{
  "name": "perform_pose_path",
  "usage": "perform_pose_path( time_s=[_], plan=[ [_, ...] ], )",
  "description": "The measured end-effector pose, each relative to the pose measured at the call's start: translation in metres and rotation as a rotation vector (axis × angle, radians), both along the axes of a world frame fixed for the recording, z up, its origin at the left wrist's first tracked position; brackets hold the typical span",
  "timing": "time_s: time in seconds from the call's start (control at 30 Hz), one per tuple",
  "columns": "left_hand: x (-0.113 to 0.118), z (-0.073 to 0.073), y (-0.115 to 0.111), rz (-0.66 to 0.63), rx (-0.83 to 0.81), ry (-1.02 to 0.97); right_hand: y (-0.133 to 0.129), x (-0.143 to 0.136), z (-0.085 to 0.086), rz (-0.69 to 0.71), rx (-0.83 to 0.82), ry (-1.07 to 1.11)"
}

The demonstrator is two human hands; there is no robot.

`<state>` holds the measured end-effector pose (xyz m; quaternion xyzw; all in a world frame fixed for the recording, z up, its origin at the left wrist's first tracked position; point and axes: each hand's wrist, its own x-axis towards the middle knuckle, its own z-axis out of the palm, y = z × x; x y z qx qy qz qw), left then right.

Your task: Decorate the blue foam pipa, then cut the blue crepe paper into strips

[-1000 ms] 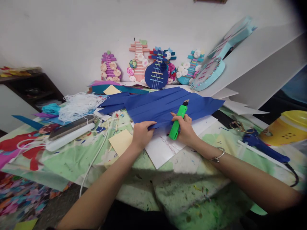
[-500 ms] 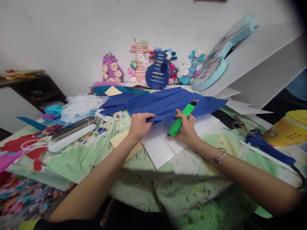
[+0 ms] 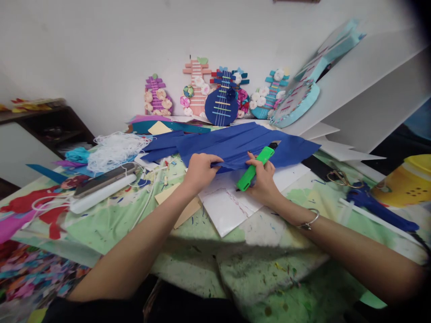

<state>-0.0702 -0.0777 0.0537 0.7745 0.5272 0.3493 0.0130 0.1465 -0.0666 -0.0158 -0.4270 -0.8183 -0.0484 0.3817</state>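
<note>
A sheet of creased blue crepe paper lies spread across the table in front of me. My left hand is closed, pinching the near edge of this paper between thumb and fingers. My right hand grips a bright green utility knife. The knife's far end, with a dark tip and a bit of blade, reaches over the paper. Under both hands rests a white board with reddish scratch marks. Yellowish card sits beneath my left wrist.
Tangled white string and a phone on a white power bank are at left. Paper-covered toy lutes lean along the wall. To the right are scissors, a blue glue gun and a yellow bucket.
My left hand has shifted slightly up and to the right at the paper's near edge. The right hand and the utility knife stay almost in place.
</note>
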Motion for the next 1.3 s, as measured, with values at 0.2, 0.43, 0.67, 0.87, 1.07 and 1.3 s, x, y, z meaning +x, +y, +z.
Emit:
perform_pose_path(
  time_s=[0.2,0.43,0.67,0.87,1.07,1.3],
  plan=[
    [0.006,0.008,0.005,-0.039,-0.043,0.098,0.001,0.001,-0.001,0.014,-0.008,-0.01],
    [0.01,0.009,0.013,-0.09,-0.071,0.205,0.001,0.0,-0.001,0.014,-0.007,-0.015],
    [0.0,-0.002,-0.004,-0.112,-0.065,0.186,-0.002,0.006,-0.001,0.18,0.04,0.033],
    [-0.007,-0.038,-0.039,-0.29,0.155,0.197,0.0,0.014,-0.001,0.293,0.001,0.032],
    [0.009,-0.056,-0.067,-0.413,0.237,0.262,-0.011,0.027,0.035,0.5,-0.271,-0.268],
    [0.013,-0.054,-0.078,-0.435,0.209,0.352,-0.007,0.033,0.057,0.458,-0.518,-0.179]
  ],
)
